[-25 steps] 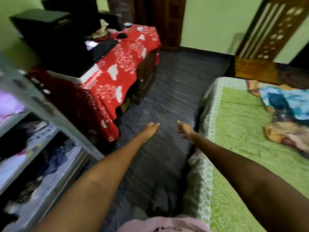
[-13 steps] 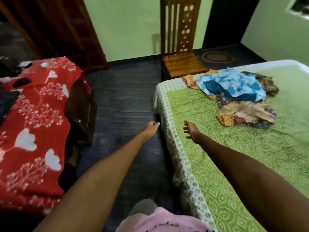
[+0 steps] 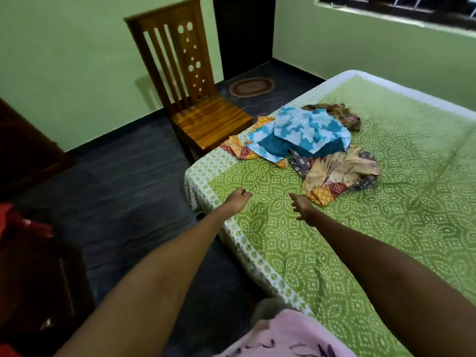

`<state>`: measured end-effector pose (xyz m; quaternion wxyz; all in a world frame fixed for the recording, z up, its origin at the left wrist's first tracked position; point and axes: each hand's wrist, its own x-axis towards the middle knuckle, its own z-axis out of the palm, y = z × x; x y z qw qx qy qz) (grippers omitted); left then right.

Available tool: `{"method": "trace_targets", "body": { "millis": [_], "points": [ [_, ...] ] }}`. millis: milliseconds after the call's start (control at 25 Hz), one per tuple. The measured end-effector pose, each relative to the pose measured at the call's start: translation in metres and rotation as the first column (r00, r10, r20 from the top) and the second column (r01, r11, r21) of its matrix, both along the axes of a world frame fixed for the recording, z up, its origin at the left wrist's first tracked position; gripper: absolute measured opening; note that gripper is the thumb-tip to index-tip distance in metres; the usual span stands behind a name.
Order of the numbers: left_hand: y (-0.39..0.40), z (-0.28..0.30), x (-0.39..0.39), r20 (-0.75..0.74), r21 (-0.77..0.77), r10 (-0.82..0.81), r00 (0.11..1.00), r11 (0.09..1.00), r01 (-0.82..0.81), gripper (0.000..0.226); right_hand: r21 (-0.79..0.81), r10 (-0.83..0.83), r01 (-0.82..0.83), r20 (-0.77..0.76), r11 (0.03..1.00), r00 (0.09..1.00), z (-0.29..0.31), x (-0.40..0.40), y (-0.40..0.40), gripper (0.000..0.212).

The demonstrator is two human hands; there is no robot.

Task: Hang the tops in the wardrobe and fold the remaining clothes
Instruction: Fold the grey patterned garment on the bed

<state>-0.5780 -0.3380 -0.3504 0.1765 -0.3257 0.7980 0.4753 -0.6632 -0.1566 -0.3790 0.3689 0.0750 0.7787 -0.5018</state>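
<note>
Wooden chair [image 3: 189, 99] against green wall, just beside bed [image 3: 360, 253] corner. Oval rug [image 3: 252, 86] on dark floor behind chair. Red cloth [image 3: 15, 222] far left.

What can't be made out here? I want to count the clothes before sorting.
- Head view: the pile of patterned clothes overlaps itself, and the blue-and-white garment covers others, so no count.
- Wardrobe: outside the frame.
- Dark wooden furniture at the left edge: cut off and in shadow.
- Left hand and right hand: both empty.
</note>
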Motion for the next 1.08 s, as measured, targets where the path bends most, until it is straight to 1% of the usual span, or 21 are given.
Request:
{"method": "trace_targets", "body": {
  "millis": [80,160,280,360,440,600,720,800,840,920,960,1000,1040,1080],
  "points": [
    [-0.021,-0.003,-0.039,0.024,0.019,-0.013,1.0,1.0,0.013,0.051,0.007,-0.029,0.029,0.006,1.0,1.0,-0.007,-0.037,-0.02,0.055],
    [-0.043,-0.005,-0.073,0.058,0.034,-0.011,0.998,0.999,0.009,0.05,0.0,-0.065,0.065,0.04,0.998,0.997,-0.007,-0.067,-0.039,0.05],
    [-0.071,-0.013,-0.122,0.071,0.02,-0.031,0.997,0.999,0.029,0.049,-0.019,-0.098,0.1,0.085,0.995,0.992,-0.013,-0.11,-0.063,0.048],
    [-0.082,-0.02,-0.156,0.096,0.019,-0.039,0.995,0.999,0.038,0.048,-0.03,-0.193,0.2,0.158,0.979,0.968,-0.016,-0.132,-0.073,0.049],
    [-0.085,-0.035,-0.189,0.12,0.031,-0.121,0.985,0.993,0.118,0.046,-0.059,-0.285,0.308,0.249,0.949,0.926,-0.025,-0.15,-0.079,0.05],
    [-0.075,-0.062,-0.258,0.143,0.043,-0.271,0.952,0.963,0.268,0.043,-0.057,-0.449,0.487,0.307,0.872,0.839,-0.041,-0.188,-0.084,0.048],
    [-0.061,-0.085,-0.308,0.138,0.048,-0.472,0.871,0.881,0.47,0.042,-0.013,-0.551,0.58,0.298,0.814,0.78,-0.061,-0.218,-0.085,0.037],
    [-0.058,-0.106,-0.343,0.108,0.043,-0.59,0.8,0.807,0.59,0.042,0.058,-0.573,0.581,0.269,0.812,0.774,-0.085,-0.241,-0.085,0.023],
    [-0.059,-0.12,-0.36,0.1,0.03,-0.637,0.765,0.77,0.637,0.042,0.09,-0.576,0.574,0.248,0.814,0.779,-0.1,-0.254,-0.086,0.02],
    [-0.066,-0.152,-0.385,0.086,-0.002,-0.712,0.696,0.699,0.715,0.043,0.155,-0.529,0.508,0.158,0.847,0.834,-0.129,-0.277,-0.089,0.023],
    [-0.071,-0.166,-0.392,0.093,-0.013,-0.742,0.664,0.666,0.746,0.043,0.209,-0.458,0.435,0.074,0.876,0.886,-0.142,-0.287,-0.09,0.023],
    [-0.075,-0.182,-0.399,0.116,-0.02,-0.761,0.638,0.641,0.768,0.044,0.27,-0.354,0.346,-0.017,0.899,0.935,-0.161,-0.299,-0.091,0.022],
    [-0.079,-0.199,-0.404,0.144,-0.024,-0.77,0.622,0.626,0.78,0.046,0.334,-0.207,0.224,-0.087,0.916,0.975,-0.176,-0.31,-0.093,0.022],
    [-0.083,-0.212,-0.406,0.169,-0.029,-0.773,0.612,0.617,0.787,0.047,0.397,-0.037,0.08,-0.115,0.915,0.993,-0.188,-0.32,-0.096,0.023]
  ]
}}
